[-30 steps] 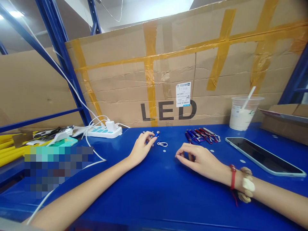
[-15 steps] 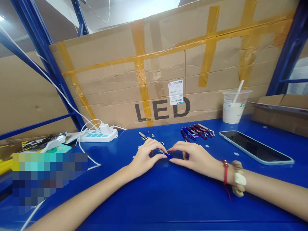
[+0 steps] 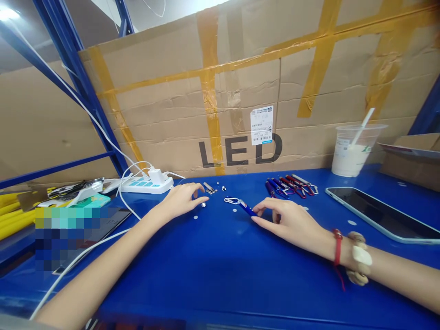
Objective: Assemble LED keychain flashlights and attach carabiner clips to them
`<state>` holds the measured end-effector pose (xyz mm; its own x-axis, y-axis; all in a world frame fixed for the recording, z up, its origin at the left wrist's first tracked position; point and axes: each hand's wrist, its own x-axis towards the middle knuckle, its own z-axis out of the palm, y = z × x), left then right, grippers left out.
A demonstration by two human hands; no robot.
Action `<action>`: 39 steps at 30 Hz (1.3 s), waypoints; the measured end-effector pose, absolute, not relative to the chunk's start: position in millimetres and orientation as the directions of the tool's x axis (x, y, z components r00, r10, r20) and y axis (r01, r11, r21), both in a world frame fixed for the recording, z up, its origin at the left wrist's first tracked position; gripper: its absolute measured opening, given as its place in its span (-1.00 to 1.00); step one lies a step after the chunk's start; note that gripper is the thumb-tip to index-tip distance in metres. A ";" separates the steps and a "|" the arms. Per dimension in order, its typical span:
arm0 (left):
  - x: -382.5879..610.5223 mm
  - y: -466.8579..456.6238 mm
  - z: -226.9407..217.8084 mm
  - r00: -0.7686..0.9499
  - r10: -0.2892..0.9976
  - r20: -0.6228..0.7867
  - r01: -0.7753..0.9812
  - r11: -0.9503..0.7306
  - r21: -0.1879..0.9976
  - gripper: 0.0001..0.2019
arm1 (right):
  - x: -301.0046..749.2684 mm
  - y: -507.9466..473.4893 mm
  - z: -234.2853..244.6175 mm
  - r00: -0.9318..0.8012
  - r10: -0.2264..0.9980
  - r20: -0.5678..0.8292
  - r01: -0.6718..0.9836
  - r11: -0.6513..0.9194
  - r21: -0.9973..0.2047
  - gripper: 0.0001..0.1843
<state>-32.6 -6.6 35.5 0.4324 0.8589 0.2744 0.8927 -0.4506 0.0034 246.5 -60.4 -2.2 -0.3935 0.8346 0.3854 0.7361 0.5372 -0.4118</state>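
Between the thumb and fingertips of my right hand (image 3: 287, 217) is the end of a small blue keychain flashlight (image 3: 248, 209). Its silver carabiner clip (image 3: 232, 200) points up and left, away from the hand. My left hand (image 3: 180, 199) reaches over the blue table (image 3: 206, 266), thumb and fingers apart with nothing seen between them. Just beside the left thumb lies a small round silver piece (image 3: 203, 205). Beyond those fingertips are several tiny metal parts (image 3: 210, 188), too small to name surely. A small clip-like bit (image 3: 223, 188) rests to their right.
Several blue, red and silver flashlights with carabiners (image 3: 290, 185) lie in a row behind my right hand. A phone (image 3: 381, 214), a drink cup (image 3: 355, 151) and an open carton (image 3: 412, 160) stand right. A power strip (image 3: 147, 185) and white cable are at left.
My hands were together on the blue flashlight. The left has let go and moved left toward the small parts; the right keeps hold of the flashlight. The view has shifted slightly.
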 end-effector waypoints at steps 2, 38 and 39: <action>-35.2 -1.0 25.5 0.433 0.868 0.241 0.895 -0.447 0.002 -0.61 | 245.6 -62.8 -1.0 -0.402 0.830 0.386 0.738 0.544 -0.400 -0.74; -0.7 -13.2 4.9 0.167 0.951 0.261 0.398 -0.307 0.865 -0.73 | 246.0 -61.5 -6.3 -0.443 0.804 0.396 0.745 0.576 -0.336 -0.70; -1.4 -12.9 6.0 0.130 0.961 0.246 0.382 -0.277 0.882 -0.71 | 245.8 -61.9 -6.3 -0.451 0.802 0.391 0.743 0.580 -0.333 -0.70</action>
<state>-1.4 -12.9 6.0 0.1298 0.9605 0.2460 0.3821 -0.2774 0.8815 245.8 -61.9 -6.3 -0.4514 0.8022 0.3908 0.7430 0.5804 -0.3331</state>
